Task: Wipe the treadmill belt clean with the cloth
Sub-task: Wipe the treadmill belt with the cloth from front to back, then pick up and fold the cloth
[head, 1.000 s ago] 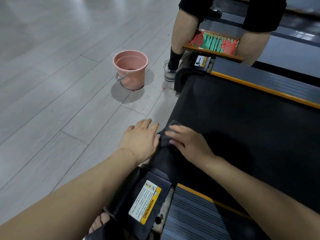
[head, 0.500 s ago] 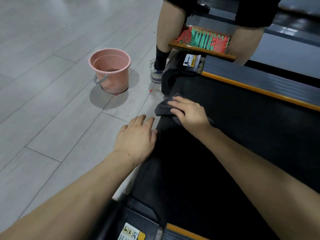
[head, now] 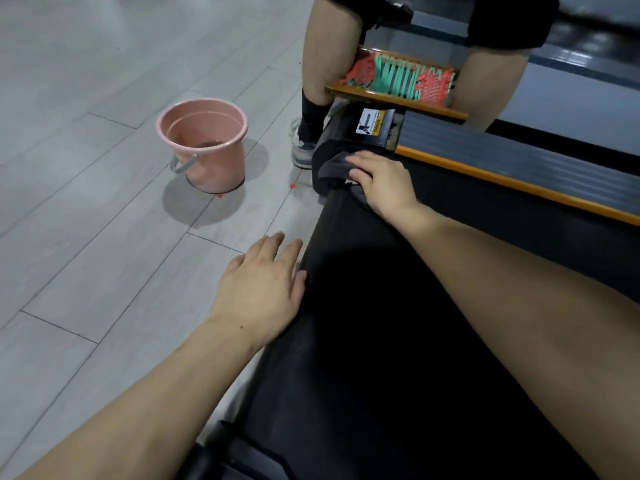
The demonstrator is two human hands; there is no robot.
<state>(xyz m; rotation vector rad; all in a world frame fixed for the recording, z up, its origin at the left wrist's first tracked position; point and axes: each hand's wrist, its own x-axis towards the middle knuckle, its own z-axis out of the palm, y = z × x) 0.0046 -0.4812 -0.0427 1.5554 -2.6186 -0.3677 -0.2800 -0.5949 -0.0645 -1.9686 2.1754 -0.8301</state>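
Head view shows two bare arms reaching out over a black treadmill belt (head: 398,323). The right hand (head: 384,183) lies on a dark grey cloth (head: 332,168) at the far left end of the belt, beside the end cap with a yellow and white sticker (head: 370,121). Its fingers look mostly flat and press the cloth down. The left hand (head: 263,289) is well apart from the right one. Its fingers are straight and it holds nothing, and it rests at the left edge of the belt, partly over the floor.

The cloth looks soft, thin and light. It bunches up in folds and likely slides easily, so a flat palm on top seems the best hold. The belt looks flat, smooth and a bit rubbery, so it may drag on the cloth.

An orange strip (head: 519,183) runs beside the ridged grey side rail. A round pink bucket (head: 204,147) of smooth plastic stands on the pale grey floor (head: 86,220), near the belt end. Another person's legs stand behind it, next to a red and green woven seat (head: 398,76).
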